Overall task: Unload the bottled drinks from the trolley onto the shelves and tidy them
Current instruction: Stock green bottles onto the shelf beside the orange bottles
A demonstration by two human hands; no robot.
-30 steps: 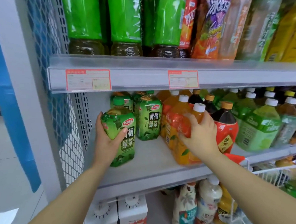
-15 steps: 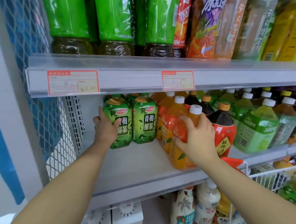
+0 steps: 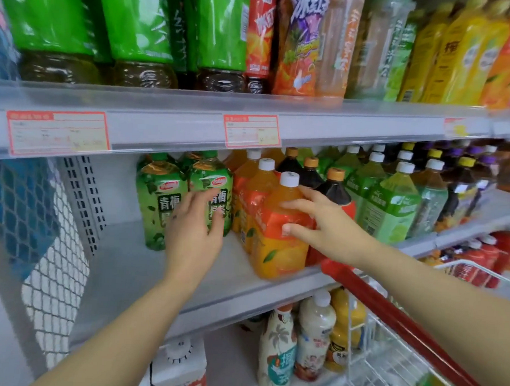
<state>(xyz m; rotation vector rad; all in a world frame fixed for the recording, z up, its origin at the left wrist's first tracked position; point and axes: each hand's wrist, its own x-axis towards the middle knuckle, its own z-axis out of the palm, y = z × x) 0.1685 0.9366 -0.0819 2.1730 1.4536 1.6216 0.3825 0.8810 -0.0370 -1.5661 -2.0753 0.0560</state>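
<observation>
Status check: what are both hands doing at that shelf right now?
Left hand open, off the green tea bottles. Right hand open, fingers on the front orange bottle. Nothing in the way.

Middle shelf: three white-capped orange juice bottles, three orange-capped dark bottles, two price tags.

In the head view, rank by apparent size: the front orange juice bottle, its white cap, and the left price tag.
Largest to smallest:
1. Orange juice bottle
2. Left price tag, though its nearness to the camera makes this unsure
3. White cap
</observation>
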